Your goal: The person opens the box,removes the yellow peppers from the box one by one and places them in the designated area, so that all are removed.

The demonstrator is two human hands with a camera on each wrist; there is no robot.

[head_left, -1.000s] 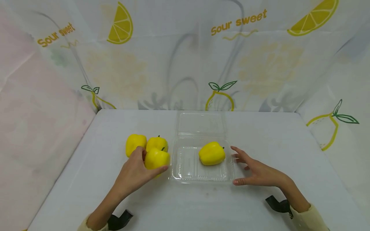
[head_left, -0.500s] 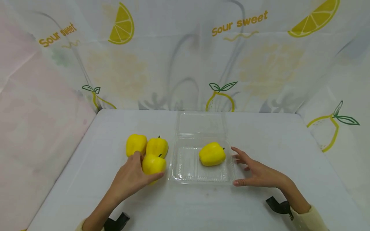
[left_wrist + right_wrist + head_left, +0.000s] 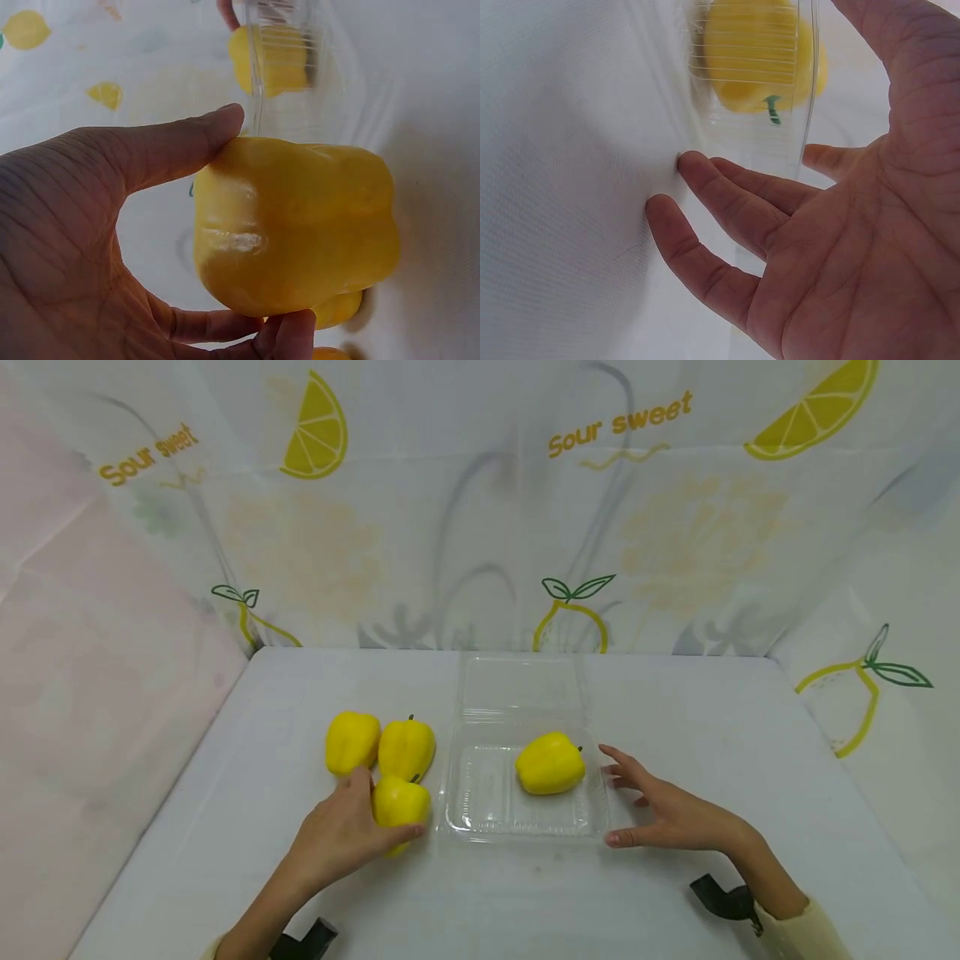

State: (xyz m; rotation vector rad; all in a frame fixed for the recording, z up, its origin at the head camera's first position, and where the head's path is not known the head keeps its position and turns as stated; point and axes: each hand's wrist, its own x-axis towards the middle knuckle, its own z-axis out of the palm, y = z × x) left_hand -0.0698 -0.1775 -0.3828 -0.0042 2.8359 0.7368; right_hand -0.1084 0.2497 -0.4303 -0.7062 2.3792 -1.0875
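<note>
My left hand holds a yellow bell pepper between thumb and fingers, left of the clear plastic container. In the left wrist view the thumb presses one side of this pepper and fingertips touch the opposite side. Whether its base touches the table, I cannot tell. Two more yellow bell peppers, one at the far left and one beside it, stand just behind. Another yellow bell pepper lies on its side in the container, stem to the right. My right hand rests beside the container's right wall, fingers spread, holding nothing.
The container's clear lid lies folded back towards the rear edge of the white table. Behind the table hangs a lemon-print cloth, with more cloth along both sides. Each wrist bears a black mount.
My left hand has drawn the held pepper towards me and slightly left, opening a gap from the two peppers behind. The right hand and the container have stayed in place.
</note>
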